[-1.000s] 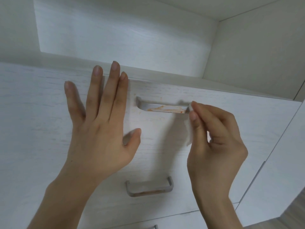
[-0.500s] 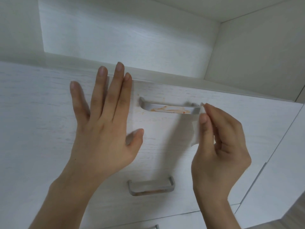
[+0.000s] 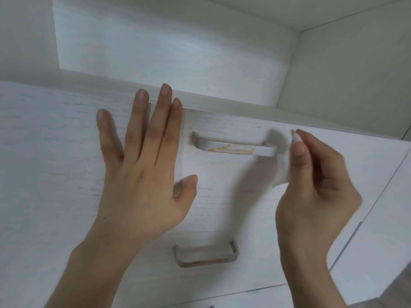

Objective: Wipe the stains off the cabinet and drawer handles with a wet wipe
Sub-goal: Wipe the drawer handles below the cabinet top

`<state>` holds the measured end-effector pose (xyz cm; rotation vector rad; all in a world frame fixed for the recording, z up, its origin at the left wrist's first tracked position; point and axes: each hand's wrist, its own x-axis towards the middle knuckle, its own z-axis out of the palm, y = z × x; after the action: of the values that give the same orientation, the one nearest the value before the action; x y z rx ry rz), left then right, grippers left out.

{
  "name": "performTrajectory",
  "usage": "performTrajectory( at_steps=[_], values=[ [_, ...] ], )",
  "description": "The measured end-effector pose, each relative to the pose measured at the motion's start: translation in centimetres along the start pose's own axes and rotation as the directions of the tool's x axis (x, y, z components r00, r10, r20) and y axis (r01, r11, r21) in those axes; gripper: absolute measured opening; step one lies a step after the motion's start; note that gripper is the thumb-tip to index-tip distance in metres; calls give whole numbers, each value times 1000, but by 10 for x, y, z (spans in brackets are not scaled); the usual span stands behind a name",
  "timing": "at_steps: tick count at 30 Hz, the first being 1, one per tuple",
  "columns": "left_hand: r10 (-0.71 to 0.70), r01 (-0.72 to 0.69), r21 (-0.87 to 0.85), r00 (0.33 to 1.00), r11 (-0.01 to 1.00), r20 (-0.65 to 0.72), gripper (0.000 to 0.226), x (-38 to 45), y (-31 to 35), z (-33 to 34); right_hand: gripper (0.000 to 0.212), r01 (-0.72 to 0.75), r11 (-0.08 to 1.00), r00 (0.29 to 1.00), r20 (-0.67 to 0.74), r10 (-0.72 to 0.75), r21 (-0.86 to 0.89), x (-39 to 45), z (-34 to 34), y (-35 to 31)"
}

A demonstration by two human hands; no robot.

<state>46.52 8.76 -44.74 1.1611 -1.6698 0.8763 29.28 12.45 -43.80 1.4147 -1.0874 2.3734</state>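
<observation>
Stains [image 3: 231, 150] lie along the upper handle [image 3: 233, 148], whose long axis runs sideways, just left of the right hand [image 3: 315, 187] pinching the wet wipe [image 3: 282, 170]; the left hand [image 3: 142, 165] presses flat beyond the handle's other end.

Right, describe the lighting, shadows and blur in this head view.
Head view: soft, even light with no glare; the right hand and wipe cast a grey shadow on the drawer front beside the upper handle; the left hand throws a fainter one; edges look slightly soft; the wide lens bends the cabinet lines.
</observation>
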Motion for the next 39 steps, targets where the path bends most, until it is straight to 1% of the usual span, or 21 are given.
performTrajectory(
  at_steps=[3,5,8,10,11,14,15,17,18,21,23,25,27,29,31,34,37,39],
  values=[
    [-4,4,1,1000,1000,-6,96,0,1,0,20,-51,999,988,149,51,-8,1,3,-2],
    [-3,3,-2,1000,1000,-4,95,0,1,0,18,-67,998,979,192,67,-7,0,2,-1],
    [2,-2,5,1000,1000,2,96,1,1,1,21,-3,998,975,221,16,-57,-2,-4,-2],
    [-6,6,11,1000,1000,1,97,0,1,0,22,55,997,978,205,-43,-55,-6,-8,-5],
    [-8,8,13,1000,1000,1,97,-1,1,0,21,53,998,986,161,-47,-34,-7,-9,-6],
    [0,0,12,1000,1000,5,97,0,1,-1,17,-33,998,999,-37,35,55,-5,-11,-4],
    [2,-2,12,1000,1000,5,97,1,0,-1,16,-47,997,997,-64,51,60,-5,-10,-4],
    [3,-3,8,1000,1000,5,98,1,0,-2,15,-38,999,998,-49,39,33,-10,-6,-6],
    [3,-3,6,1000,1000,4,98,1,0,-2,15,-9,1000,1000,-23,9,-5,-14,-4,-8],
    [7,-7,9,1000,1000,5,98,1,0,-2,16,150,980,988,42,-146,-134,-23,4,-11],
    [11,-11,10,1000,1000,6,98,1,0,-2,16,203,963,979,28,-202,-175,-24,9,-9],
    [11,-11,0,1000,1000,9,99,0,0,-2,18,219,952,975,5,-223,-215,-24,13,-7],
    [11,-11,-3,1000,1000,9,99,0,0,-2,18,222,945,972,-16,-233,-239,-26,16,-6],
    [11,-11,-2,1000,1000,8,99,1,0,-2,19,210,951,974,-34,-223,-225,-27,18,-6],
    [8,-8,-1,1000,1000,6,99,1,0,-2,15,219,951,972,-31,-231,-218,-26,18,-6],
    [10,-10,-1,1000,1000,9,99,1,0,-2,10,184,969,980,-42,-193,-165,-22,16,-7],
    [8,-8,10,1000,1000,5,99,1,0,-1,7,213,958,977,28,-212,-190,-26,16,-10],
    [7,-7,12,1000,1000,8,99,1,0,-1,12,156,977,988,-1,-158,-148,-25,15,-13]
  ],
)
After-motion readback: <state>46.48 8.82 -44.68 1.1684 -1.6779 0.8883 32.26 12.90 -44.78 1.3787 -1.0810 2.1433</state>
